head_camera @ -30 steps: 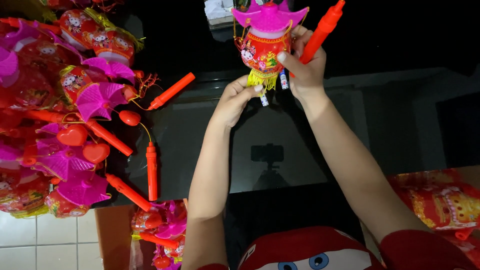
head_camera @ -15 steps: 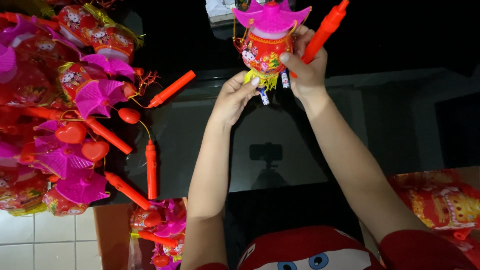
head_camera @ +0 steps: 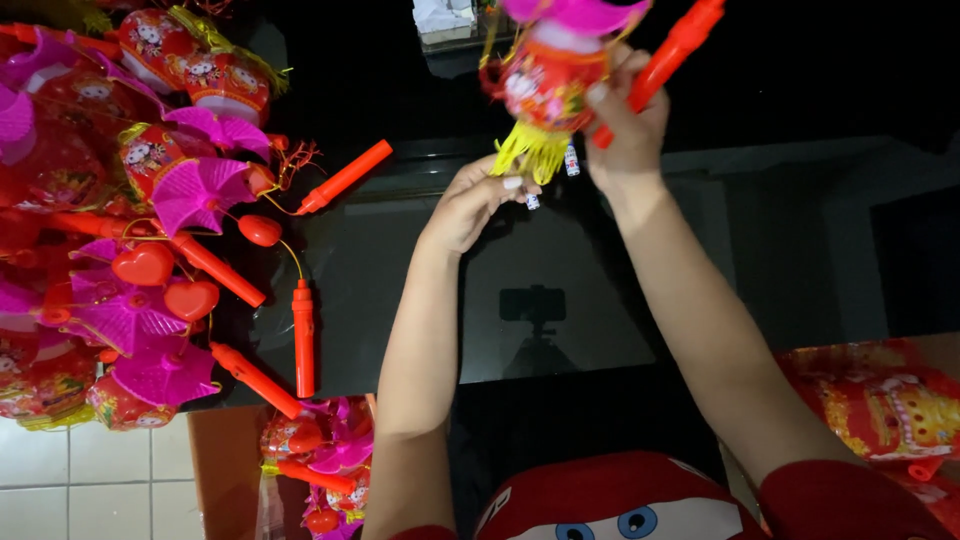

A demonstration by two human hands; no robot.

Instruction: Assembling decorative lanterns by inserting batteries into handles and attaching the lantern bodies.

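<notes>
My right hand (head_camera: 628, 130) grips a red and pink toy lantern (head_camera: 548, 80) with a yellow tassel fringe, together with its orange stick handle (head_camera: 672, 48), held up over the black glass table (head_camera: 420, 260). My left hand (head_camera: 470, 205) is just below the lantern, fingertips at its fringe and small dangling pieces; whether it pinches one of them I cannot tell.
A pile of similar lanterns (head_camera: 110, 220) with pink fans, red hearts and orange stick handles (head_camera: 302, 336) covers the table's left side. More lanterns (head_camera: 320, 460) lie below by the tiled floor, packaged ones (head_camera: 885, 400) at the right. A white box (head_camera: 445, 20) sits at the far edge.
Both hands have lifted the lantern slightly higher and to the right; its top now leaves the frame. The left hand stays at the fringe.
</notes>
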